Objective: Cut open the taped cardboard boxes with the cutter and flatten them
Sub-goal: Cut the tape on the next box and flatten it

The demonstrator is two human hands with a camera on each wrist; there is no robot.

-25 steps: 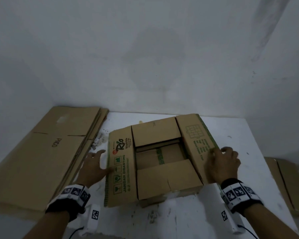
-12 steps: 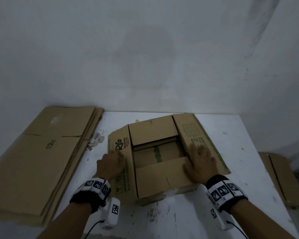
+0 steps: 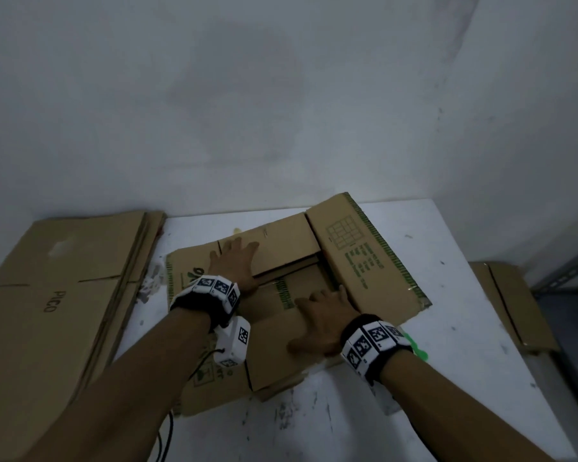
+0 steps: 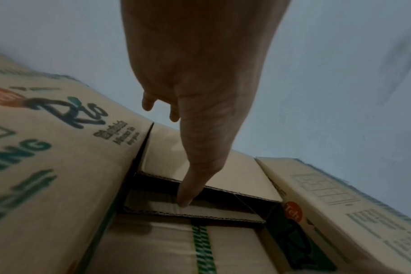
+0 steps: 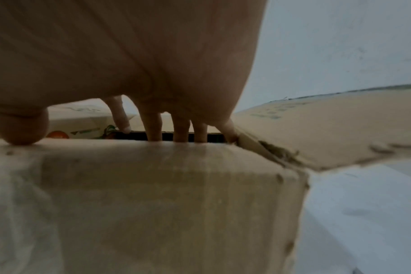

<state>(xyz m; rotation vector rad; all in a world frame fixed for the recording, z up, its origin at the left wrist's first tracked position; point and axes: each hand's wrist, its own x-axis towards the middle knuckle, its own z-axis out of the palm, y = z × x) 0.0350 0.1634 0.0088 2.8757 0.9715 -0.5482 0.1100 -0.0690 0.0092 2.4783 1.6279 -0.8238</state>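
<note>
I am pressing the box directly beneath both flat, spread palms, left hand farther out, right hand nearer me.

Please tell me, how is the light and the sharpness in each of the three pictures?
Head view: dim, flat light, wide-angle bending, the box fairly sharp. Left wrist view: the print on the flap is smeared, the left hand dark against the pale wall. Right wrist view: the right hand is close, soft and shadowed.

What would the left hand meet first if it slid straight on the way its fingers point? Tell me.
The left hand lies flat on the box's far flap. Straight ahead it would likely run off that flap's far edge onto bare white table, then the wall.
</note>
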